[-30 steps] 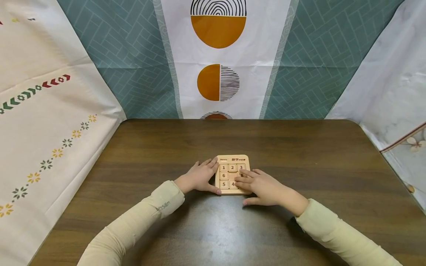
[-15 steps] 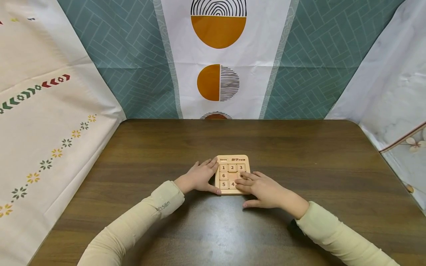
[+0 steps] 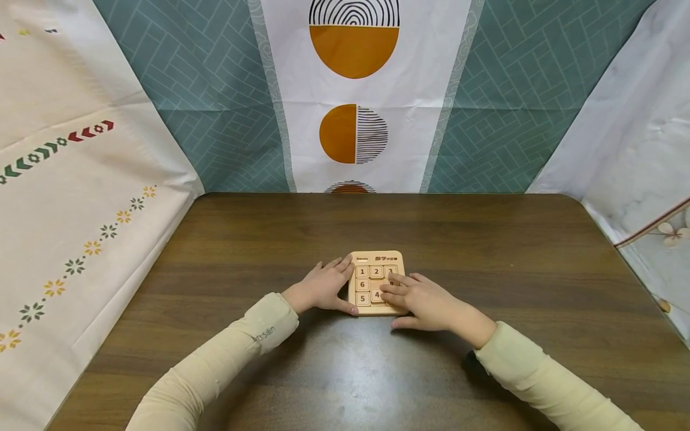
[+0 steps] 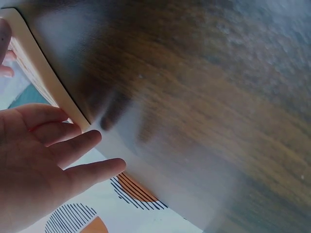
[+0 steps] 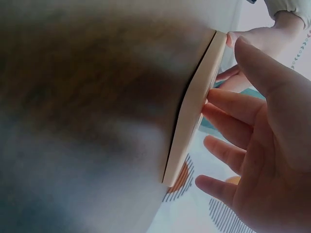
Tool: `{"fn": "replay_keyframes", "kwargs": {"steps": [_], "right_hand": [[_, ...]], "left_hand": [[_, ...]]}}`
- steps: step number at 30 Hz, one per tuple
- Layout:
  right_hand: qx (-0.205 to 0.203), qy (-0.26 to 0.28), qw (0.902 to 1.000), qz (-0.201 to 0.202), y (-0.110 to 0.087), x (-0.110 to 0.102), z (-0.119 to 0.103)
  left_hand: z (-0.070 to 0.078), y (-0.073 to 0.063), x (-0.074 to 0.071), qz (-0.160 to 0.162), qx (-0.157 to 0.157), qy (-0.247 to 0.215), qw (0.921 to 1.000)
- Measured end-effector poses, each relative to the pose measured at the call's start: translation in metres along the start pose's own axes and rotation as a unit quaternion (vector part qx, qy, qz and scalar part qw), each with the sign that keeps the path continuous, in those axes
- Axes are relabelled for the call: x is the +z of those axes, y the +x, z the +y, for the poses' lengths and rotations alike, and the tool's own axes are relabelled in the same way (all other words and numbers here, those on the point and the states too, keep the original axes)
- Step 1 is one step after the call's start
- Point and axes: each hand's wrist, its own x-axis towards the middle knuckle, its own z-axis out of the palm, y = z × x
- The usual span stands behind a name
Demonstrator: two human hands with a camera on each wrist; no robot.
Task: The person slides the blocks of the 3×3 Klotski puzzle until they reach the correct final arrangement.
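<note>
Number puzzle (image 3: 371,258) has outspread left hand (image 3: 323,287) on edge (image 3: 352,293), right hand (image 3: 431,305) on tiles (image 3: 375,294).

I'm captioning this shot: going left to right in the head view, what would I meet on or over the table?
Left sleeve, left hand, number puzzle, right hand, right sleeve.

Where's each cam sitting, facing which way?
Head: on the head, facing forward and down at the number puzzle; left hand, right hand, sleeves show.
Left wrist: on that wrist, facing the puzzle's edge; left hand shows, lower left.
Right wrist: on that wrist, facing the puzzle's edge; right hand shows, left hand and sleeve beyond.
Shared by both wrist views: the puzzle, table and patterned cloth.
</note>
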Motion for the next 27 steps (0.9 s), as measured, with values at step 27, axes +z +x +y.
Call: {"fn": "replay_keyframes", "kwargs": {"steps": [27], "right_hand": [[-0.002,0.015,0.9999,0.000,0.0085,0.0004,0.0032]], "left_hand": [[-0.0009,0.0000,0.0001,0.007,0.001,-0.001,1.0000]]}}
